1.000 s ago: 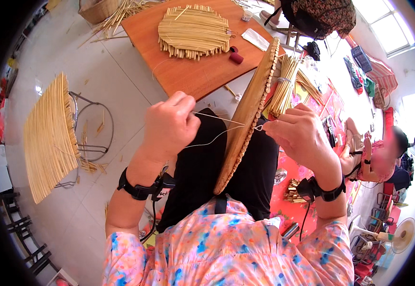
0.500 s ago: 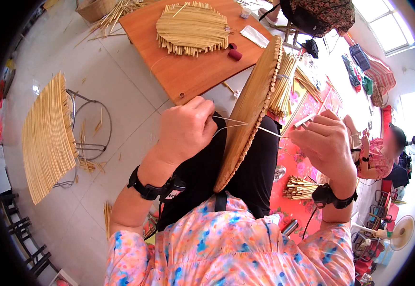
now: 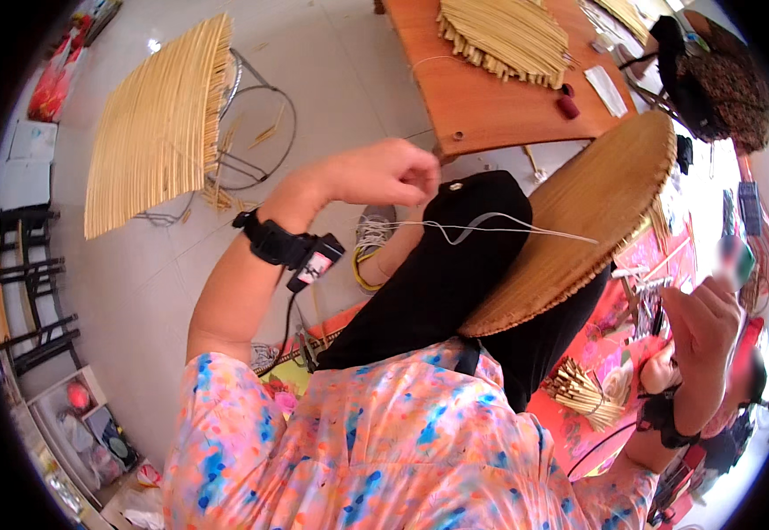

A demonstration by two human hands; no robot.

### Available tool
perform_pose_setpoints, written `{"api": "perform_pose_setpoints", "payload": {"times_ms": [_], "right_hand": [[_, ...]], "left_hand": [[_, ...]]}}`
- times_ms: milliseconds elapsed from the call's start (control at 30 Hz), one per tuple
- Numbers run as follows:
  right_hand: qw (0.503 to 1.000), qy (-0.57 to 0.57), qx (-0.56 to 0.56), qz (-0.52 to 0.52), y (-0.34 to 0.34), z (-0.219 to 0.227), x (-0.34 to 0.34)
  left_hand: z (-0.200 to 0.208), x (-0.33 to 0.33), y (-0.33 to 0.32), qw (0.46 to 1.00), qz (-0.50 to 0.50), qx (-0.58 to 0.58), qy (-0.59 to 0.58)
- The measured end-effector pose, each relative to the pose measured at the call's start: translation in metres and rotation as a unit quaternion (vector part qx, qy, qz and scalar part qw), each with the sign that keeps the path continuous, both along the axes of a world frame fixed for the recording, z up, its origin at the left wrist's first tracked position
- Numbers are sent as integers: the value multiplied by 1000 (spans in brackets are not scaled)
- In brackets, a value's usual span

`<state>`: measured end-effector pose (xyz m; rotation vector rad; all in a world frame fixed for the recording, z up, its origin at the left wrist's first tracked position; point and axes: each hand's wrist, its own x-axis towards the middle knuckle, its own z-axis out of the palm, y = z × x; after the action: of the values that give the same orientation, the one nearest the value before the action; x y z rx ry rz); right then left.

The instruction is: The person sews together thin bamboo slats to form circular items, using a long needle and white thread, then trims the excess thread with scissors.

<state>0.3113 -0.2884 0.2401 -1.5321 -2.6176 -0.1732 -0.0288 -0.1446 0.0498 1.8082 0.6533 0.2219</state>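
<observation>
A flat round mat of straw-coloured stalks (image 3: 583, 221) stands tilted between my thighs, its cut stalk ends showing along the rim. A white thread (image 3: 490, 219) runs slack from the mat's face leftward across my dark trouser leg, looping on the way. Above the thread's left part is my left hand (image 3: 389, 172), its fingers curled in; whatever they hold, if anything, is hidden. Out to the right of the mat I hold up my right hand (image 3: 705, 322), fingers closed together, clear of the rim. I cannot make out what is in it.
Ahead, an orange-brown table (image 3: 490, 119) bears another stalk mat (image 3: 508, 40) and a dark red thread spool (image 3: 567, 107). At left, a stalk panel (image 3: 159, 132) rests on a round metal frame (image 3: 265, 132). A stalk bundle (image 3: 583, 393) lies on red floral cloth. Another person sits at far right.
My hands have spread apart, the right moving outward and the left off the taut thread, which now hangs slack. My view has turned, so the table and mat appear farther right.
</observation>
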Motion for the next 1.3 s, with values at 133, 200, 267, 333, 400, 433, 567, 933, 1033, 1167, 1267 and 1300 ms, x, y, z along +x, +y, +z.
{"api": "perform_pose_setpoints", "payload": {"times_ms": [133, 200, 267, 333, 400, 433, 567, 933, 1033, 1167, 1267, 1300], "right_hand": [[1000, 22, -19, -8, -1, -1, 2], [999, 34, -23, 8, 8, -7, -1], [999, 28, -18, 10, 9, 1, -6], [1000, 11, -16, 2, 9, 5, -8], [1000, 16, -24, 8, 10, 5, -10], [1000, 11, -22, 6, 10, 5, -10], [999, 5, -32, -11, 6, 6, -10], [998, 5, -38, -43, 3, 6, -9], [999, -9, -39, -28, 3, 5, 0], [999, 1, -38, -13, 4, 0, 9], [999, -2, -41, -27, 5, 3, 8], [998, -5, -45, -34, 5, 4, 9]], "left_hand": [[-14, -43, -9, 988, 79, -112, 75], [-18, -46, -25, 986, 167, 0, 20], [-15, -21, -30, 983, 159, 88, -20], [-12, 14, -37, 971, 151, 175, -57], [-8, 45, -47, 957, 161, 217, -105], [-9, 60, -49, 957, 161, 216, -110], [-14, 95, -49, 936, 149, 275, -159], [10, -1, -20, 991, -17, -103, -85], [-7, -60, -15, 993, 91, -12, 68], [-47, -153, -24, 958, 227, 0, 176], [-71, -204, -37, 915, 309, 71, 251], [-87, -223, -44, 903, 328, 110, 256]]}}
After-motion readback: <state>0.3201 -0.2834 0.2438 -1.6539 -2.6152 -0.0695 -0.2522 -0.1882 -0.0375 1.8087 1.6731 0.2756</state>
